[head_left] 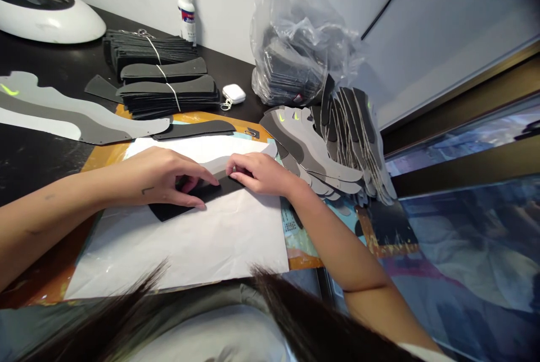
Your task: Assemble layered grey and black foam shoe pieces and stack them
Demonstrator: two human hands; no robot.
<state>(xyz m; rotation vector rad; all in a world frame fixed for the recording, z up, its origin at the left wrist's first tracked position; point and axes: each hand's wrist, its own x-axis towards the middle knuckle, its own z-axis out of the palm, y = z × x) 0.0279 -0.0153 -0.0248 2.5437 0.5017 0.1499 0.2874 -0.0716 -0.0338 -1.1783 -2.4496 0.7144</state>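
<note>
A black curved shoe piece [166,211] lies on a white sheet of paper [219,238] in front of me, along a light grey shoe-upper piece [215,164] that is partly covered by my hands. My left hand [179,179] rests over the black piece, thumb and forefinger spread apart on its surface. Close by, on the right, my right hand [259,173] has its fingers curled and its thumb against the forefinger at the upper edge of the black piece, where the two pieces meet.
Banded stacks of black pieces [169,98] stand behind the paper, near a spray bottle [187,13] and a small white case [233,94]. Grey shoe uppers [312,148] fan out at right, below a plastic bag [295,53] of pieces. Another upper [54,106] lies left.
</note>
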